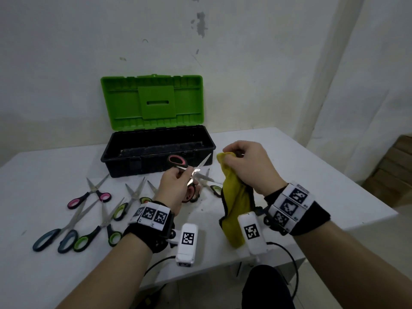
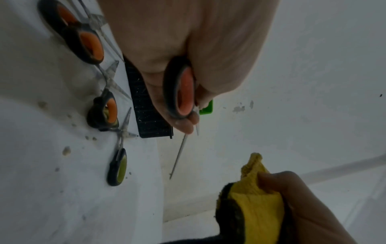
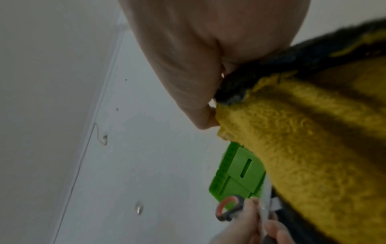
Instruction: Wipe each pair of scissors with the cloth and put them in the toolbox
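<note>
Left hand (image 1: 172,188) grips the red-handled scissors (image 1: 186,175) near the pivot, fingers curled round them; blades slightly parted, tips pointing up and right toward the toolbox (image 1: 156,150). Held above the desk (image 1: 289,175), not touching the cloth. Right hand (image 1: 249,166) clutches the yellow cloth (image 1: 236,197) bunched at its top; the rest hangs down, dark trim along one edge. Cloth and scissors are near each other but apart. Toolbox sits at the back of the desk, green lid (image 1: 153,101) upright and open, black tray looks bare of scissors. Other pairs lie on the desk left of the hands: pink-handled scissors (image 1: 91,195), blue-handled scissors (image 1: 55,237), several green-handled scissors (image 1: 100,230).
</note>
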{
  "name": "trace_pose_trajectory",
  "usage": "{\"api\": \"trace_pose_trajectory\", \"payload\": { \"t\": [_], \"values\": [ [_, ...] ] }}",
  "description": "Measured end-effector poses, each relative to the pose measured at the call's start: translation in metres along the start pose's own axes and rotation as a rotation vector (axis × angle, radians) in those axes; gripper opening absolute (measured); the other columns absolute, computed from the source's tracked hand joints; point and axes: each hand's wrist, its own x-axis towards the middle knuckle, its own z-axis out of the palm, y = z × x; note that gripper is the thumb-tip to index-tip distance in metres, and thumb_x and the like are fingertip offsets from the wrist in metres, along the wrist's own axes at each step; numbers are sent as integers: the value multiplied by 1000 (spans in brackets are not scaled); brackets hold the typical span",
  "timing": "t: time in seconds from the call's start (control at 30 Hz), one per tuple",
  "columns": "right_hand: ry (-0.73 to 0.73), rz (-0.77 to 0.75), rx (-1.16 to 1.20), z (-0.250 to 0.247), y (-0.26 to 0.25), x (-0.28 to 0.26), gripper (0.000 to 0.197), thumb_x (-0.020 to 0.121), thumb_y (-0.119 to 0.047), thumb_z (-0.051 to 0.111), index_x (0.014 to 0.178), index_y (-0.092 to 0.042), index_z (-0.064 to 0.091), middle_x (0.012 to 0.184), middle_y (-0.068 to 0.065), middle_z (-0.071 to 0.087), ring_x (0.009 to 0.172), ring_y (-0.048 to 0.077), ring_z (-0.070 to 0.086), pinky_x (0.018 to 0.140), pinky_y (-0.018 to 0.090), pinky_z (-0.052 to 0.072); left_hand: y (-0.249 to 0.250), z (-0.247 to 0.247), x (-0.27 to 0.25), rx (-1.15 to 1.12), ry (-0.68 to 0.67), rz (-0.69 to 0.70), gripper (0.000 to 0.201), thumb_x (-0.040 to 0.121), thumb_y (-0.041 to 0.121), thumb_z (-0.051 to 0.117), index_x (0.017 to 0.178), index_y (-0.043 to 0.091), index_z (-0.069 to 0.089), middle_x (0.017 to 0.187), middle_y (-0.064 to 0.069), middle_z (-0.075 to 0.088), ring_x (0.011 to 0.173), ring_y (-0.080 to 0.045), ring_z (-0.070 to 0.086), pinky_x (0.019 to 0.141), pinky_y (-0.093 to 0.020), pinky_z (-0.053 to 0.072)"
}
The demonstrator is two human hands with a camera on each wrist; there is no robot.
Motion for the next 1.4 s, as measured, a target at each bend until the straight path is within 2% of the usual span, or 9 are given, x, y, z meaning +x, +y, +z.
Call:
{"api": "trace_pose_trajectory", "payload": {
  "t": [0.17, 0.3, 0.57, 0.9, 1.03, 1.13, 1.2, 1.3, 1.4],
  "values": [
    [-104, -297, -275, 17, 7, -4, 10, 86, -24, 69, 95, -22, 70, 86, -7, 68, 77, 7, 59, 69, 15, 43, 2, 11, -7, 20, -57, 55, 22, 98, 19, 61, 94, -2, 65, 68, -9, 66, 59, -17, 67, 70, -41, 58],
    [-60, -407, -287, 33, 23, -7, 12, 84, -22, 73, 95, -17, 76, 90, -1, 67, 80, 9, 59, 74, 7, 40, 2, 13, -11, 58, -29, 142, 23, 98, 15, 60, 96, -7, 66, 77, -13, 67, 57, -7, 66, 55, -19, 53],
    [-104, -539, -321, 43, 21, -10, 13, 87, -19, 70, 98, -15, 76, 90, 1, 70, 81, 14, 64, 74, 26, 53, 4, 11, -15, -3, -16, 181, 24, 99, 14, 59, 95, -8, 67, 75, -13, 63, 56, -4, 63, 52, -13, 49],
    [110, -314, -371, 17, 26, 18, 13, 91, -21, 63, 99, -18, 73, 89, 4, 68, 84, 19, 60, 75, 25, 44, 3, 4, -12, -31, -57, 108, 21, 97, 17, 63, 79, 5, 62, 68, -14, 62, 56, -21, 64, 47, -27, 49],
    [-11, -433, -341, 21, 20, 0, 12, 90, -22, 65, 98, -20, 74, 90, 0, 69, 82, 13, 61, 76, 18, 44, 3, 6, -12, 1, -69, 123, 21, 98, 16, 60, 81, 3, 61, 61, -6, 62, 53, -16, 63, 50, -27, 46],
    [-88, -479, -378, 32, 23, -9, 16, 92, -23, 62, 101, -18, 74, 91, 4, 67, 81, 19, 62, 75, 29, 50, 5, 12, -16, 87, -108, 214, 24, 99, 11, 56, 89, -11, 59, 63, -5, 61, 51, -6, 62, 50, -24, 45],
    [-67, -426, -404, 32, 26, -4, 18, 94, -25, 59, 102, -18, 73, 89, 7, 65, 81, 22, 61, 73, 35, 50, 6, 11, -17, 136, -113, 250, 23, 99, 10, 57, 85, -8, 59, 65, -8, 60, 50, -5, 60, 48, -19, 45],
    [-17, -268, -490, 20, 30, 11, 22, 96, -29, 55, 105, -19, 72, 91, 8, 63, 87, 25, 58, 74, 30, 42, 5, 6, -14, 207, -126, 251, 24, 99, 14, 59, 76, 5, 58, 59, -3, 61, 50, -15, 62, 50, -29, 49],
    [-38, -252, -475, 17, 25, 10, 21, 96, -30, 54, 104, -20, 71, 91, 6, 63, 89, 24, 57, 76, 31, 43, 5, 3, -10, 266, -131, 264, 22, 98, 14, 59, 79, 4, 59, 60, -7, 61, 48, -19, 62, 47, -28, 46]
  ]
}}
